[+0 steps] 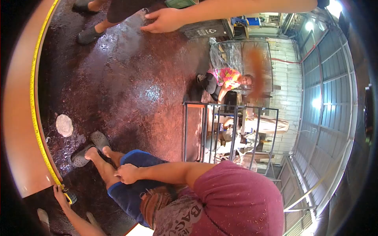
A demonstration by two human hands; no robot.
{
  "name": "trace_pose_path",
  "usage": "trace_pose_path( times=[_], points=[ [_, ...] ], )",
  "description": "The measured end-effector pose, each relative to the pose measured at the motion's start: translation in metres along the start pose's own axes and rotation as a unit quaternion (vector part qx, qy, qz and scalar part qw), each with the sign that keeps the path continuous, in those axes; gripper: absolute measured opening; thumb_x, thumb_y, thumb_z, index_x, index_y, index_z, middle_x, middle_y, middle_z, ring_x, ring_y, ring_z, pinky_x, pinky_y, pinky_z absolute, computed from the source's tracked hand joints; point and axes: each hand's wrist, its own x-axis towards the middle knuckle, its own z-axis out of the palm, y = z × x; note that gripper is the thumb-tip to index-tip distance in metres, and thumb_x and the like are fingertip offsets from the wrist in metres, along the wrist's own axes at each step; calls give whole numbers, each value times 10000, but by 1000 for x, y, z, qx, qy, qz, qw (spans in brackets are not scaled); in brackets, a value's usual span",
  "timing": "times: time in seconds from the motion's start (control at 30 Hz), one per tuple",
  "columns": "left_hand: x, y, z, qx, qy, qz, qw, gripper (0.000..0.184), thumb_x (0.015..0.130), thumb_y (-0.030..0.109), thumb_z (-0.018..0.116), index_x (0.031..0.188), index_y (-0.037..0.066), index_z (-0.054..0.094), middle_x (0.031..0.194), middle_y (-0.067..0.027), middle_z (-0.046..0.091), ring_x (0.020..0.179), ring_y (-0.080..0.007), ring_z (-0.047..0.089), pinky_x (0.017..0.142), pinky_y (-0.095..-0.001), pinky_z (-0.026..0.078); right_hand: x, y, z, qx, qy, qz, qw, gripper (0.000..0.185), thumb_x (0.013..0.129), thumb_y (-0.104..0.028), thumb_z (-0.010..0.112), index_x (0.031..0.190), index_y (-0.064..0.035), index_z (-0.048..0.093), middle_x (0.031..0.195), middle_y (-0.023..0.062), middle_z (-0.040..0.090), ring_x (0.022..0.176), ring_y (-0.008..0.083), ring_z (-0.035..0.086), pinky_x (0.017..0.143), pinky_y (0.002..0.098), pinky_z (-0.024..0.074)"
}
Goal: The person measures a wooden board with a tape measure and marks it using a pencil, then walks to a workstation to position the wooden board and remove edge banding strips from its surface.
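Neither of my hands shows in the head view, which is turned on its side. Nearest to me, at the left edge, lies an orange-brown panel [17,110]. A yellow tape measure blade [32,90] runs along its far edge. At the panel's lower corner another person's hand [60,196] grips the tape near its case [71,197]. That arm comes in from the bottom edge and seems to belong to the bent-over person in a maroon shirt [244,196], whose other hand [128,173] rests on the leg. At the top, a different person's hand [163,20] reaches in with fingers apart.
Beyond the panel is a dark, wet-looking red floor [130,70] with a whitish round patch [64,125]. A black metal frame [235,133] stands farther off, near a crouching person in a bright shirt [226,77]. A black bin [204,30] stands near the top.
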Motion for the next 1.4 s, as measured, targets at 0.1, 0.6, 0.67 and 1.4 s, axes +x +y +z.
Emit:
trace_pose_path(
  times=[0.1,0.6,0.67,1.4],
  points=[
    [5,-7,-1,9,26,-8,1000,254,1031,155,510,1243,27,565,1014,-44,633,935,-148,643,811,-293,469,-15,27,2,33,37,-1,999,401,787,-133,584,1172,-43,653,995,229,692,983,419,653,852,524,512],
    [9,-5,-7,43,41,-27,998,341,1028,136,481,1343,17,537,1032,-53,635,915,-138,630,806,-302,459,-28,45,2,97,75,22,992,410,803,-135,565,1197,-55,645,977,245,690,968,424,653,877,530,489],
    [0,10,1,47,41,-42,997,344,1029,137,482,1347,18,536,1035,-51,638,911,-137,631,807,-301,458,-32,39,-9,113,46,40,992,413,804,-135,565,1202,-54,644,980,239,691,972,422,652,880,530,489],
    [-1,6,3,8,27,-10,1000,206,1024,147,506,1159,31,608,940,-23,629,839,-116,617,753,-275,458,-24,22,13,117,82,50,989,390,813,-147,584,1192,-87,656,946,221,698,921,412,669,842,534,512]
  ],
)
